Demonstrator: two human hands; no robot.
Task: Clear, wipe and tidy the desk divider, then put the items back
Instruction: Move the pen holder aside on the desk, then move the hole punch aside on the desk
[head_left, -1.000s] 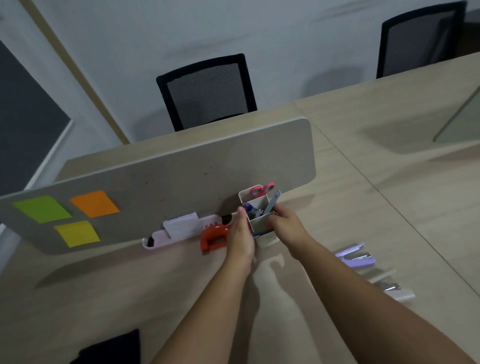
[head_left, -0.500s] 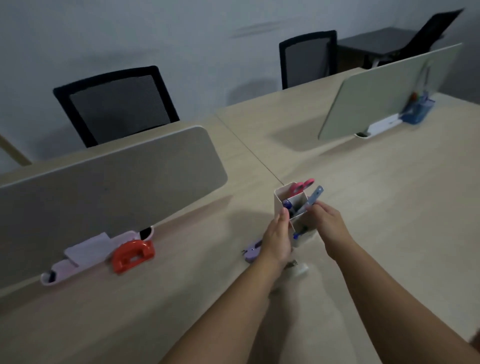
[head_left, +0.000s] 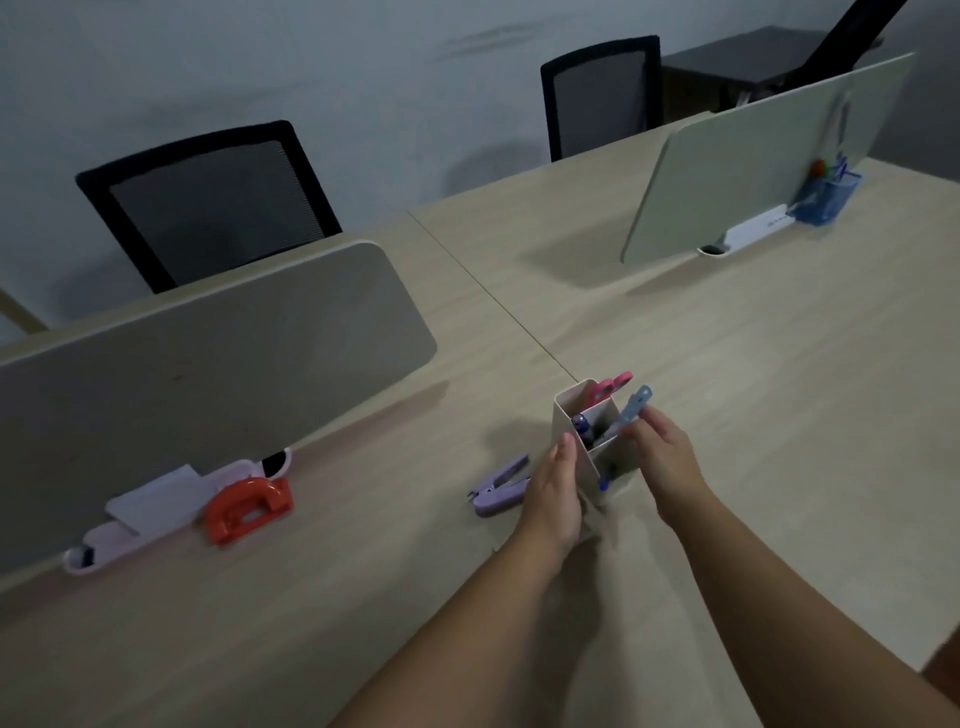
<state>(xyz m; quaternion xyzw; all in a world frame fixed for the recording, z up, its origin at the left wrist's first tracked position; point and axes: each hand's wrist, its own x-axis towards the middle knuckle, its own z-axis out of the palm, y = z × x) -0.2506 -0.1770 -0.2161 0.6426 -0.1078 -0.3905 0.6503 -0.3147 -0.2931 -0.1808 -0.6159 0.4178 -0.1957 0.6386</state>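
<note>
**Setting the pen holder down clear of the divider**

Holding the load is a two-handed job here. Reading left to right: the grey rounded-corner desk divider panel (head_left: 208, 353) stands at about 10 o'clock from the hands, with the pale pink tray (head_left: 171, 512) and the orange-red hole punch (head_left: 248, 510) at its foot. A lilac stapler (head_left: 501, 487) lies on the light wood desk (head_left: 753, 415), just beside the left hand (head_left: 553, 499). That hand lies flat against the left wall of the cream upright compartmented pen holder (head_left: 589, 441); the right hand (head_left: 662, 457) presses the opposite side, fingertips touching a blue pen (head_left: 631, 413). The holder's long axis is near vertical, tilted slightly toward 11 o'clock. Both hands are equally near; lowering appears to be the pending step.
</note>
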